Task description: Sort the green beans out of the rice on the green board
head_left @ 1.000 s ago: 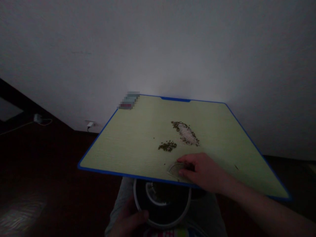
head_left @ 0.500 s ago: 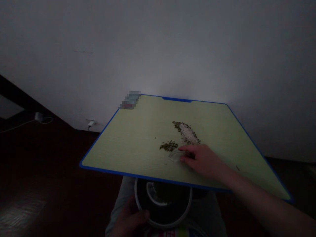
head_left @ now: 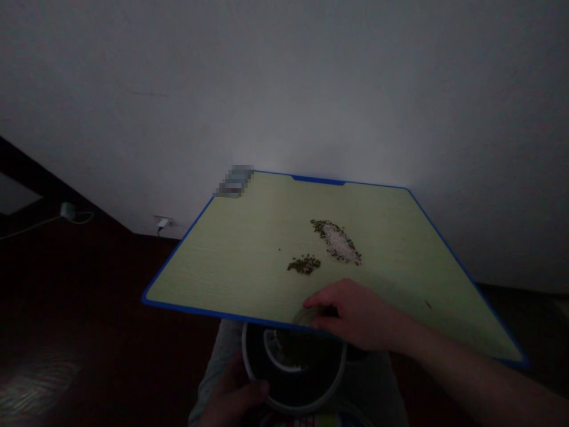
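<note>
My right hand is at the near edge of the pale green tabletop, its fingers and thumb pinching a clear, thin, curved piece that looks like plastic or glass. That piece lies low on the surface by the blue rim. Beyond it are a small pile of greenish-brown beans and a longer pile of white grains edged with beans. Below the edge, my left hand grips the pale rim of a dark round pot. Dark contents and a white crescent show inside; the tabletop partly hides it.
A blurred-out flat item lies at the far left corner. One dark sliver is on the right side of the tabletop. Behind stands a pale wall with a plugged-in charger. The pot is over my legs.
My right hand moved the clear piece forward to the small bean pile, then back to the near edge, slightly further left. My left hand stays on the pot. Both piles look the same.
</note>
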`<state>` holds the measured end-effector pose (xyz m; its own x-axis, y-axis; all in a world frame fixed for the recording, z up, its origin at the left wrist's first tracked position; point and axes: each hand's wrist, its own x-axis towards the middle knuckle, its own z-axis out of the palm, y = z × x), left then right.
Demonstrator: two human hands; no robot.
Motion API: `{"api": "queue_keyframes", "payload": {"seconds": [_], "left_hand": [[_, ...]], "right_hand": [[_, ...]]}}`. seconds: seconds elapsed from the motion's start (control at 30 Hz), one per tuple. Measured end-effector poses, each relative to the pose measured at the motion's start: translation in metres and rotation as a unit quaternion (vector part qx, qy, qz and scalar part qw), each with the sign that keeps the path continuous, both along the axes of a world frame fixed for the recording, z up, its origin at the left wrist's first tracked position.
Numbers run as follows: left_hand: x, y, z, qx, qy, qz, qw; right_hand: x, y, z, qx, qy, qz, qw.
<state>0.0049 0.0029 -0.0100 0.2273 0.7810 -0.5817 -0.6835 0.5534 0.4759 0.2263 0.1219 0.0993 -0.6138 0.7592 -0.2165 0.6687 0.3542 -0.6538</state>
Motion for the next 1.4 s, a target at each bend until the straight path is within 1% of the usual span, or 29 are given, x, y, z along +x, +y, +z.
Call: {"api": "queue_keyframes", "payload": {"seconds": [0.07, 0.17, 0.27, 0.33, 0.47, 0.63, 0.73, 0.93, 1.03, 1.1, 1.23, 1.33, 1.4], "left_hand": [[0.000, 0.000, 0.001, 0.002, 0.001, 0.001, 1.000], [0.001, 0.000, 0.002, 0.015, -0.020, 0.007, 1.000], [0.001, 0.000, 0.004, 0.008, -0.022, 0.010, 1.000], [0.001, 0.000, 0.003, 0.004, -0.013, 0.006, 1.000], [0.000, 0.000, 0.000, 0.018, -0.006, 0.006, 1.000], [-0.003, 0.000, -0.004, 0.009, 0.003, -0.010, 1.000], [-0.004, 0.000, -0.004, 0.005, 0.007, -0.010, 1.000], [-0.001, 0.002, 0.002, 0.018, -0.006, 0.000, 1.000], [-0.001, 0.003, 0.005, 0.017, -0.008, 0.000, 1.000], [-0.001, 0.003, 0.006, 0.014, -0.006, -0.001, 1.000], [-0.003, 0.003, 0.006, 0.010, 0.000, -0.011, 1.000], [-0.002, 0.004, 0.006, 0.019, -0.007, -0.008, 1.000], [-0.002, 0.004, 0.007, 0.004, -0.003, -0.007, 1.000]], "right_hand": [[0.003, -0.003, -0.002, -0.008, 0.012, 0.003, 1.000], [0.011, -0.005, -0.004, -0.018, 0.040, -0.042, 0.998], [0.020, -0.004, -0.001, 0.022, 0.060, -0.117, 0.991], [0.026, -0.004, 0.001, 0.061, 0.050, -0.150, 0.985], [0.039, -0.002, 0.001, 0.104, 0.012, -0.167, 0.980], [0.052, 0.001, -0.009, 0.118, 0.026, -0.199, 0.973], [0.049, 0.004, -0.012, 0.131, 0.016, -0.196, 0.972], [0.021, 0.004, -0.013, 0.179, -0.011, -0.133, 0.975], [0.009, 0.004, -0.013, 0.197, -0.024, -0.113, 0.974], [0.006, 0.004, -0.013, 0.201, -0.038, -0.108, 0.973], [0.015, 0.005, -0.012, 0.196, -0.059, -0.136, 0.969], [0.029, 0.007, -0.011, 0.196, -0.079, -0.172, 0.962], [0.039, 0.009, -0.012, 0.196, -0.085, -0.195, 0.957]]}}
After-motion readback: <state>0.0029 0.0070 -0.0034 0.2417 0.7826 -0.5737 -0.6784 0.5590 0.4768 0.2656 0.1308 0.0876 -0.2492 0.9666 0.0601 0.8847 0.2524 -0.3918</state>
